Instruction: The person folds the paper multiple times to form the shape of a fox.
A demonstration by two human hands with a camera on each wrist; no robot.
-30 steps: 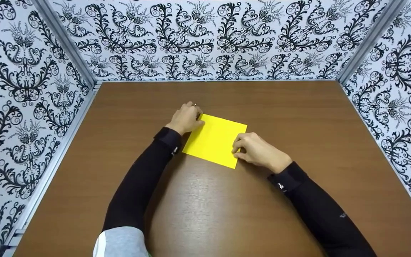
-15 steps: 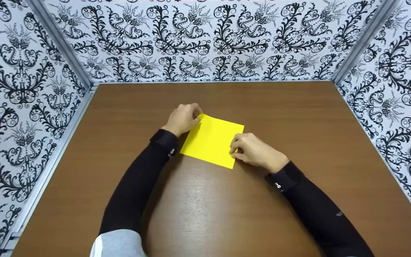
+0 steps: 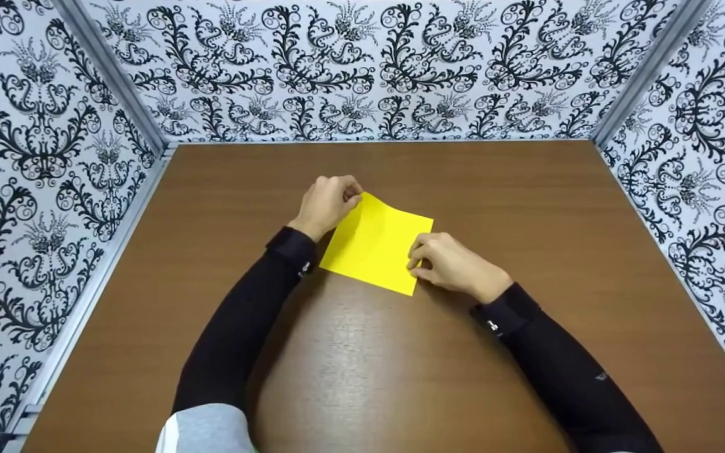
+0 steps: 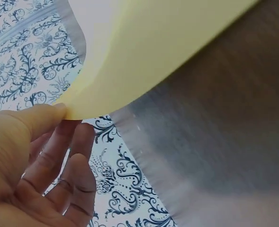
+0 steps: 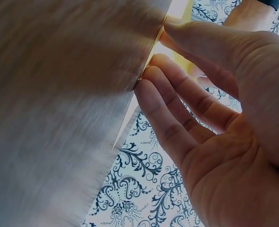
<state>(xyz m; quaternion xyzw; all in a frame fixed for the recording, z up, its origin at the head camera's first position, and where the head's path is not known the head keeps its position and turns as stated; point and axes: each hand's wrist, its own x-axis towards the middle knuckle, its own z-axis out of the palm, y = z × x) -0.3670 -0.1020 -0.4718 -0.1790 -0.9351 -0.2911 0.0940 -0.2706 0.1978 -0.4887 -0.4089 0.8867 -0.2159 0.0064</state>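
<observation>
A square sheet of yellow paper (image 3: pixel 375 245) lies near the middle of the table. Its far left corner is raised and curves upward in the left wrist view, where the pale underside of the paper (image 4: pixel 130 56) shows. My left hand (image 3: pixel 328 204) pinches that corner between thumb and fingertips, the other fingers (image 4: pixel 82 179) loosely curled below. My right hand (image 3: pixel 457 264) is at the sheet's right edge, its fingers bent and the fingertips holding the edge down at the table. In the right wrist view the thumb and fingertips (image 5: pixel 148 90) meet the thin edge of the paper.
The brown wooden table (image 3: pixel 350 365) has patterned black-and-white panels (image 3: pixel 362 69) at its back and sides, joined by grey metal posts (image 3: pixel 111 75). Black sleeves (image 3: pixel 243 327) cover both forearms.
The left hand has gone from resting at the far left corner to pinching it and lifting it off the table, so the sheet bends. The right hand stays at the right edge.
</observation>
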